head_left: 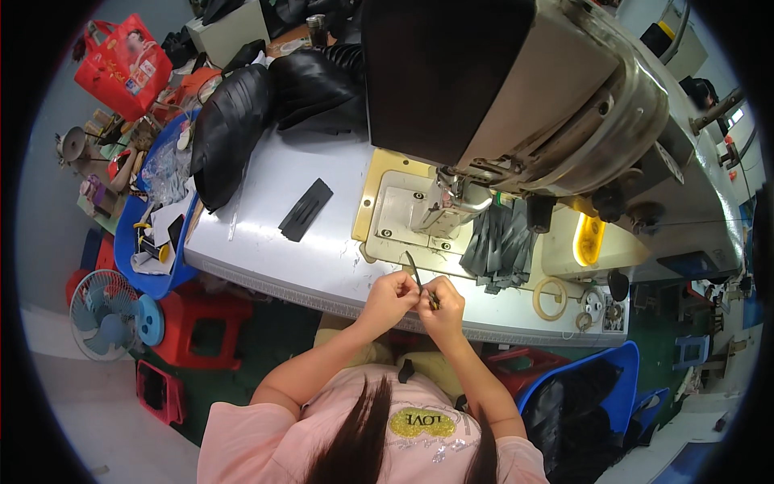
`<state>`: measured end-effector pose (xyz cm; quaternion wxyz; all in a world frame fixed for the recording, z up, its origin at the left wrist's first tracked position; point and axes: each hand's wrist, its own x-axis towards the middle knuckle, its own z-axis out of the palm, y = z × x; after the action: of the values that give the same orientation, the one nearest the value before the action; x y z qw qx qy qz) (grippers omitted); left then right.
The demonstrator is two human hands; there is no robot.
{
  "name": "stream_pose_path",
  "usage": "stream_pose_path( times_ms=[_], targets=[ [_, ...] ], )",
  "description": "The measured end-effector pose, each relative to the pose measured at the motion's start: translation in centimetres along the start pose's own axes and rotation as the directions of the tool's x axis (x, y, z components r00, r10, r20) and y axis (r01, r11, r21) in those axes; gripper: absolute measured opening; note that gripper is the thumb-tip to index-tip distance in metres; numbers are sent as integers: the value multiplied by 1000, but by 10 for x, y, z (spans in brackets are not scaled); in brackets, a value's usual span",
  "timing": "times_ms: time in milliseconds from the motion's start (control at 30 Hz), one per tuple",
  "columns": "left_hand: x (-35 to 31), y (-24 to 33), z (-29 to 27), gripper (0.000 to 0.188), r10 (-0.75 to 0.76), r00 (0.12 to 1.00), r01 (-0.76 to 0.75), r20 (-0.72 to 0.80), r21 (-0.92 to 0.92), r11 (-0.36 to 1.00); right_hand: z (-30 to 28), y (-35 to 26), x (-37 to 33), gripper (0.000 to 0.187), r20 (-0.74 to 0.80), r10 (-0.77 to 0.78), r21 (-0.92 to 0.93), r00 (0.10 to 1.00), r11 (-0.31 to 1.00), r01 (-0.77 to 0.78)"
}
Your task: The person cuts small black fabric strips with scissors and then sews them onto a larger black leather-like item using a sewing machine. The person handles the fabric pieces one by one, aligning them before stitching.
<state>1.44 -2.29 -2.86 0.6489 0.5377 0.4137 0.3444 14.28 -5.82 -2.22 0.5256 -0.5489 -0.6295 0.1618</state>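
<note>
Just over the table's front edge, my two hands work close together. My left hand (392, 298) pinches a narrow black strip (414, 268), whose free end sticks up and away from me. My right hand (443, 310) is closed beside it, at the strip's lower end. A small dark and yellowish thing (434, 301) shows between the right fingers; its kind is hard to make out. Beyond my hands stands a large sewing machine (556, 105), its needle area (446, 202) above a pale plate. Right of the needle lies a bunch of black strips (501, 246).
A flat black piece (306, 210) lies on the white table (266, 173), with big black bundles (234, 133) behind. A tape roll (550, 299) rests at right. Blue bins (633, 379) flank the table. On the left are a fan (103, 315) and a red stool (189, 339).
</note>
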Motion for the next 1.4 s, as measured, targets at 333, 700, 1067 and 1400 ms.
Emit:
stream_pose_path(
  times_ms=[333, 700, 1067, 1400],
  targets=[
    [0, 3, -10, 6, -29, 999, 32, 40, -89, 996, -8, 2, 5, 7, 153, 140, 114, 978, 981, -158],
    [0, 1, 8, 7, 41, 996, -37, -81, 57, 998, -4, 2, 0, 14, 37, -19, 14, 999, 1000, 19],
    [0, 0, 10, 9, 89, 992, -83, -91, 58, 995, -11, 6, -1, 6, 97, 182, 189, 979, 962, -197],
    [0, -5, 9, 17, 47, 998, -46, 31, -2, 999, 0, 0, -15, 6, -22, 292, 248, 956, 928, -277]
  ],
)
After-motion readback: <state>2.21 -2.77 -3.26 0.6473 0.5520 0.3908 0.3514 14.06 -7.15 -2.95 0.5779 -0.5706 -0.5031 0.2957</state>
